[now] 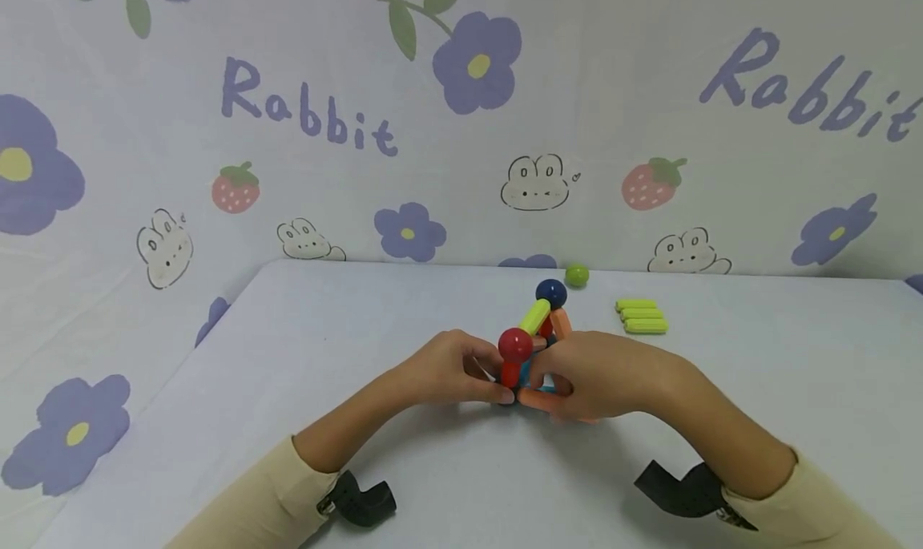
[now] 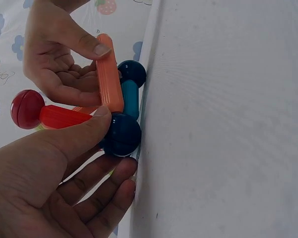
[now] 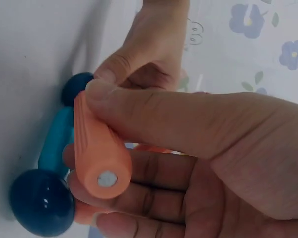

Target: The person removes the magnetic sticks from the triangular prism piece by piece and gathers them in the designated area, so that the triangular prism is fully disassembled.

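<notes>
A person's left hand (image 1: 447, 370) and right hand (image 1: 613, 374) work on a frame of smooth, plastic-looking rods and glossy balls standing on a white desk (image 1: 461, 485). The left hand pinches a glossy dark blue ball (image 2: 122, 136) at the near lower corner, its thumb above and its fingers under and around it. The right hand grips a ridged orange rod (image 2: 109, 82) between thumb and fingers; one end meets the held ball beside the left thumb, and the other end shows a round silvery disc (image 3: 107, 179) in the right wrist view.

A teal rod (image 2: 130, 99) runs from the held ball to a second dark blue ball (image 2: 132, 73) low in the frame. From the left hand's corner a red rod (image 1: 510, 373) rises to a shiny red ball (image 1: 515, 345). A yellow-green rod (image 1: 535, 316) links that red ball to a navy ball (image 1: 551, 292) at the top, where another orange rod (image 1: 562, 323) slopes down behind the right hand. Parts deeper inside are hidden by the fingers.

Beyond the frame, near the desk's far edge, sits a bright green ball (image 1: 577, 275). Three yellow-green rods (image 1: 642, 315) lie side by side to its right. A white cloth (image 1: 310, 192) printed with purple flowers, strawberries, rabbits and "Rabbit" lettering hangs behind. Both forearms wear beige sleeves (image 1: 252, 497).
</notes>
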Motion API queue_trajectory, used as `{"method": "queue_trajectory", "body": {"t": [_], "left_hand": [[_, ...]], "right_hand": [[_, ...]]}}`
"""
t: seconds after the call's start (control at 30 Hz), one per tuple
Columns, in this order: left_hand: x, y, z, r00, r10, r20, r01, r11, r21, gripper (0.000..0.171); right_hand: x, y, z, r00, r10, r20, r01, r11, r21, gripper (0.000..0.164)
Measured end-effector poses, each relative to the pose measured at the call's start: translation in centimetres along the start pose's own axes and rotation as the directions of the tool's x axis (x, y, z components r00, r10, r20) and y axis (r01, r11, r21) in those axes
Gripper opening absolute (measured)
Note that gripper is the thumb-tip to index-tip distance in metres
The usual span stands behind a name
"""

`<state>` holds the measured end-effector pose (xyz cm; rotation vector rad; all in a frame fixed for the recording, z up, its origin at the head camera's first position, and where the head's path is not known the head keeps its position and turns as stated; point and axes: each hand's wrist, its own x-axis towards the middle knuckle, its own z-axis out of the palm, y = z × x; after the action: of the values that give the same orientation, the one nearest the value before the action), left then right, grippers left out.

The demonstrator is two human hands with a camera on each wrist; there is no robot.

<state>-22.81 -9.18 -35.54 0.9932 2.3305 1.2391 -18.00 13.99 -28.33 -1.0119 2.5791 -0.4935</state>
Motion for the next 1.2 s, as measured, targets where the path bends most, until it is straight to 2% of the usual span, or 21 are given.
{"method": "queue_trajectory", "body": {"t": [0.1,0.27,0.4,0.47,0.53,0.67,0.83,1.0,1.2], "left_hand": [[0.0,-0.1,0.0,1.000,0.000,0.003,0.000,1.000,-0.002,0.024],[0.0,0.0,0.0,1.000,0.000,0.009,0.000,1.000,-0.008,0.025],[0.1,0.2,0.1,1.000,-0.008,0.017,0.008,1.000,0.006,0.026],[0.1,0.4,0.2,1.000,-0.018,0.019,0.018,1.000,0.016,0.026],[0.1,0.6,0.2,0.999,-0.031,0.015,0.031,0.999,0.028,0.026],[0.0,0.9,0.3,0.998,-0.068,0.003,0.068,0.996,0.054,0.027],[0.0,0.7,0.3,0.996,-0.085,-0.005,0.085,0.994,0.062,0.028],[0.0,0.7,0.3,0.996,-0.093,-0.009,0.093,0.993,0.066,0.027],[0.0,0.5,0.3,0.997,-0.076,-0.005,0.076,0.995,0.060,0.026]], "right_hand": [[0.1,0.0,0.1,1.000,0.011,0.014,-0.011,1.000,0.009,0.024],[0.1,0.2,0.0,1.000,-0.018,0.019,0.019,1.000,-0.016,0.020],[-0.2,0.4,-0.6,0.992,-0.078,0.101,0.075,0.997,0.032,0.017],[-0.7,0.5,-1.3,0.989,-0.088,0.117,0.083,0.995,0.049,0.017],[-1.3,0.7,-2.1,0.994,-0.071,0.087,0.068,0.997,0.044,0.019],[-2.8,1.8,-3.6,0.998,0.010,-0.055,-0.011,1.000,-0.019,0.016],[-3.9,5.2,-4.3,0.985,0.079,-0.150,-0.090,0.994,-0.067,0.020],[-4.7,9.8,-4.8,0.972,0.117,-0.203,-0.141,0.984,-0.108,0.021],[-5.8,15.5,-5.4,0.950,0.198,-0.242,-0.238,0.959,-0.151,0.018]]}}
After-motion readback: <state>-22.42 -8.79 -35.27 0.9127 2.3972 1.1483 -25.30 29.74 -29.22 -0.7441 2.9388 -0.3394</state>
